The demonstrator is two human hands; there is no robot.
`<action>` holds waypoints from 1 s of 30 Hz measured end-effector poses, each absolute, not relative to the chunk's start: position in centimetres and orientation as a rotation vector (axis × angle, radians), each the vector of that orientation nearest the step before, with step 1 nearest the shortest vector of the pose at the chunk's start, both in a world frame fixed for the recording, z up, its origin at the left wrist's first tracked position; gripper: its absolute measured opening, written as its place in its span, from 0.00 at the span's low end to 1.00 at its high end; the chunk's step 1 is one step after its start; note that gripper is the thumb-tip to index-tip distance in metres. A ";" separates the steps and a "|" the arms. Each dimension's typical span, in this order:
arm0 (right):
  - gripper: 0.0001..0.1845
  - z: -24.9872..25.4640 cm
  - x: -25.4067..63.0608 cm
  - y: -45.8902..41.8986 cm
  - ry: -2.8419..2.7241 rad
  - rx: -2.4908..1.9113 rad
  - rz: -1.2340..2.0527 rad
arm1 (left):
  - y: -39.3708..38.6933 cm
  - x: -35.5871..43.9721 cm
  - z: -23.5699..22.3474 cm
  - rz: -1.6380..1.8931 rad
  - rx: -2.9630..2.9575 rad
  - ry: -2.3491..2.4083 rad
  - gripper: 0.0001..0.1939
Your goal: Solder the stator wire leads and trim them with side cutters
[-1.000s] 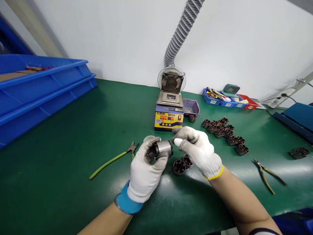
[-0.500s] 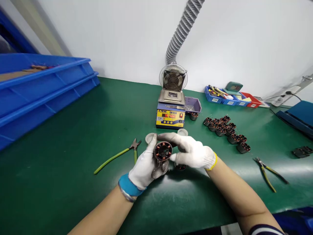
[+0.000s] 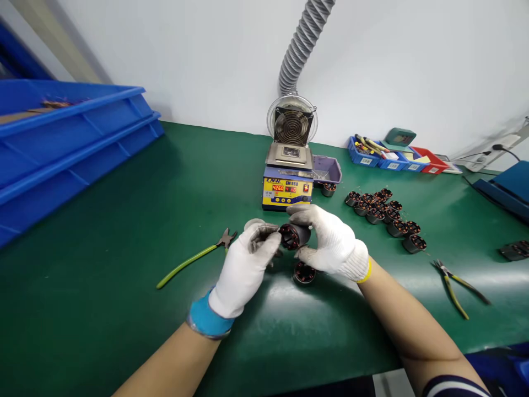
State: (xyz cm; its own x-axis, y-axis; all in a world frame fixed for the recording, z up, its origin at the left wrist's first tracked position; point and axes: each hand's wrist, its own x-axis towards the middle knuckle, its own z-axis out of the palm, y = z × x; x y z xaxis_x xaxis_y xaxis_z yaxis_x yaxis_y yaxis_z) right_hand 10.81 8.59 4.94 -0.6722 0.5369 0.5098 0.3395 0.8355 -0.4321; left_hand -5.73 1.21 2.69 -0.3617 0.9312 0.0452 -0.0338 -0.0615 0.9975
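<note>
A dark motor stator (image 3: 296,236) with copper windings is tipped sideways above the bench, its ring face turned to the left. My right hand (image 3: 333,242), in a white glove with grey fingertips, grips its body from the right. Gloved too, with a blue cuff, my left hand (image 3: 242,267) has its fingers pinched together at the left edge of the stator's face. What those fingertips hold, if anything, is hidden. Just below, a second stator (image 3: 305,273) stands on the green bench. A pale round lid (image 3: 253,223) is partly covered by my left hand.
Green-handled cutters (image 3: 192,264) lie left of my hands, other pliers (image 3: 452,284) to the right. A solder pot (image 3: 288,190) with a fume hose stands behind. Several stators (image 3: 375,215) are grouped at the right. Stacked blue crates (image 3: 74,143) occupy the left.
The stator has gone from my left hand into my right and tipped from facing me to facing left. My left fingers have closed at its edge. The stator below shows more fully.
</note>
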 end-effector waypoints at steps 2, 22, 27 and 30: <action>0.28 5.0 11.2 8.9 -2.350 -0.737 0.335 | 1.0 -5.8 3.0 1.493 1.155 1.448 0.08; 0.25 4.9 10.6 8.4 -2.250 -0.564 0.417 | 0.6 -6.6 3.5 1.878 0.844 1.243 0.15; 0.25 4.9 10.4 8.3 -2.292 -0.469 0.469 | 1.1 -6.5 3.0 1.691 1.000 1.559 0.07; 0.25 5.0 10.6 8.3 -2.277 -0.518 0.513 | 1.2 -7.4 3.5 1.998 0.725 1.405 0.06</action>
